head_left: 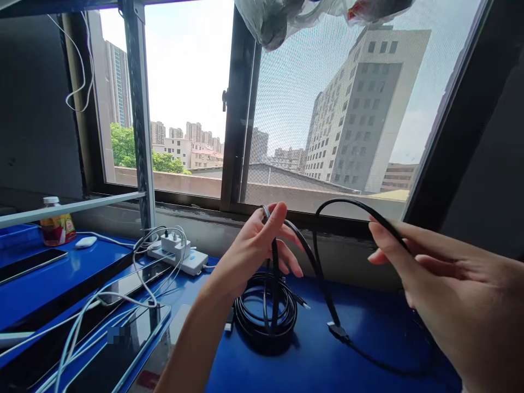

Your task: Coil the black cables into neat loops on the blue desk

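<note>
A black cable (347,201) arches between my two hands above the blue table. My left hand (262,234) has loops of it hooked between thumb and forefinger, while the other fingers hang loosely apart. On the right, the cable runs into the pinch of my right hand (446,278), between thumb and fingers. Below my left hand lies a coil of black cable (245,322), with strands rising from it toward that hand. A rectangular connector (338,331) rests on the table to the right of the coil. Another plug end (229,319) shows beside the coil's left edge.
On the left are several phones (135,338), tangled white charging cables (141,273) and a white power strip (196,263) on the blue table (319,371). A bottle (57,226) stands farther back. A metal post (141,120) rises before the window; plastic bags (274,27) hang above.
</note>
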Motion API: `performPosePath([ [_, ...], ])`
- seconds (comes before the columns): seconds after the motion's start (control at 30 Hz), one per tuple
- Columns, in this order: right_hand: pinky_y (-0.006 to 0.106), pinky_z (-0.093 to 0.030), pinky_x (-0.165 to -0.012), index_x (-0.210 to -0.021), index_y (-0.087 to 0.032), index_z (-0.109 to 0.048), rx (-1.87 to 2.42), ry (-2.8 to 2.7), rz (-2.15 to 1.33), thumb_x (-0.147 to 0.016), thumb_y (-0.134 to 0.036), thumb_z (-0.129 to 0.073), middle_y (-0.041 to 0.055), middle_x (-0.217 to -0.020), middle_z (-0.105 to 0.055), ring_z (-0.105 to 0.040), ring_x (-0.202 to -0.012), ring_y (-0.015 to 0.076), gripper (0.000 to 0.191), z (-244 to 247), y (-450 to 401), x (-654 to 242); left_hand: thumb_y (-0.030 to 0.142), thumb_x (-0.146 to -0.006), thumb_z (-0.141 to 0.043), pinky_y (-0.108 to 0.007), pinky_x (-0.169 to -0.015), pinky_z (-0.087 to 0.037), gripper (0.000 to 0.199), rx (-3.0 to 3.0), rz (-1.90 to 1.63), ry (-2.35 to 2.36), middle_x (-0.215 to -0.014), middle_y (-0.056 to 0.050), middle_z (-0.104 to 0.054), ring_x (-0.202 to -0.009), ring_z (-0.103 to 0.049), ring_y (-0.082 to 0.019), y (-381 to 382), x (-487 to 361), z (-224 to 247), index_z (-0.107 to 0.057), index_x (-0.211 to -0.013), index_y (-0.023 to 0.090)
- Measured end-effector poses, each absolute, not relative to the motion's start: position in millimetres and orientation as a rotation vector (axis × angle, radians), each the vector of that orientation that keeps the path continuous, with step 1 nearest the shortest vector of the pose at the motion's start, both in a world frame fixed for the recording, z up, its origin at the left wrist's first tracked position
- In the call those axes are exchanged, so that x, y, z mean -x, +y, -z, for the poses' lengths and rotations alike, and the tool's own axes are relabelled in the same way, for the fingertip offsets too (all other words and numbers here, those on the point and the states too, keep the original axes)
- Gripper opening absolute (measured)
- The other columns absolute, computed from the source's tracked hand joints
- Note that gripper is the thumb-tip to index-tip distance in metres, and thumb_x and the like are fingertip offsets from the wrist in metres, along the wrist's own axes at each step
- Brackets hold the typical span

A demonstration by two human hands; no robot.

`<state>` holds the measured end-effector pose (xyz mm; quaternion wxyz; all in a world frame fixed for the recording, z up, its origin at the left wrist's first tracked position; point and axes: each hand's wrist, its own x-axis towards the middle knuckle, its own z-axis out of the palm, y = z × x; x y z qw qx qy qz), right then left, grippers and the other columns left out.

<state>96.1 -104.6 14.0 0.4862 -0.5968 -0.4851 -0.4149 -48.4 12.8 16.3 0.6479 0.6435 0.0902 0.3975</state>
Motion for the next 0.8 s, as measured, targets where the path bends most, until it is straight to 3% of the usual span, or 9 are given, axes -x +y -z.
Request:
performPosePath([
  [0.2,0.022,-0.027,-0.028,-0.083,-0.027,-0.078,1.421,-1.268,0.615,-0.079,-0.057,-0.06,-0.003,-0.041,-0.057,-0.041,-0.026,0.0094,0.035,-16,-103,-83,0.057,-0.073,-0.066,-0.018,-0.039,-0.032,0.064,-1.374,-1.071,0.181,-0.05,0.009,-0.059,-0.033,-0.049,-0.006,12,35,-12,-0.038,-0.112,0.016],
  [0.37,0.021,-0.029,-0.03,-0.082,-0.025,-0.078,1.42,-1.409,0.455,-0.079,-0.062,-0.056,-0.0031,-0.033,-0.045,-0.038,-0.028,0.0097,0.043,-16,-93,-70,0.056,-0.069,-0.07,-0.017,-0.037,-0.033,0.058,-1.314,-1.132,0.197,-0.046,0.009,-0.058,-0.03,-0.045,-0.005,11,24,-7,-0.037,-0.101,0.019],
  [0.53,0.021,-0.032,-0.031,-0.089,-0.026,-0.078,1.438,-1.473,0.427,-0.076,-0.065,-0.057,-0.0011,-0.045,-0.058,-0.044,-0.033,0.0109,0.046,-13,-86,-68,0.059,-0.063,-0.072,-0.014,-0.033,-0.029,0.057,-1.298,-1.208,0.208,-0.041,0.011,-0.053,-0.029,-0.043,-0.006,12,16,-2,-0.036,-0.089,0.022],
  [0.63,0.02,-0.037,-0.034,-0.102,-0.029,-0.074,1.508,-1.525,0.376,-0.066,-0.052,-0.072,-0.0018,-0.063,-0.068,-0.052,-0.039,0.0121,0.043,-8,-84,-71,0.063,-0.065,-0.067,-0.014,-0.032,-0.029,0.056,-1.336,-1.206,0.214,-0.041,0.01,-0.053,-0.028,-0.044,-0.007,14,14,0,-0.036,-0.089,0.022],
  [0.7,0.02,-0.04,-0.036,-0.108,-0.032,-0.071,1.551,-1.564,0.332,-0.067,-0.041,-0.072,-0.0023,-0.074,-0.072,-0.055,-0.042,0.0119,0.042,-6,-83,-73,0.063,-0.07,-0.062,-0.014,-0.032,-0.03,0.052,-1.384,-1.175,0.219,-0.041,0.01,-0.054,-0.029,-0.045,-0.007,16,14,0,-0.038,-0.088,0.021],
  [0.8,0.021,-0.039,-0.035,-0.101,-0.031,-0.074,1.547,-1.552,0.415,-0.075,-0.037,-0.061,-0.0021,-0.068,-0.07,-0.055,-0.04,0.0125,0.029,-5,-83,-76,0.06,-0.076,-0.058,-0.015,-0.033,-0.031,0.043,-1.46,-1.105,0.24,-0.044,0.007,-0.057,-0.031,-0.049,-0.008,21,17,-1,-0.042,-0.083,0.02],
])
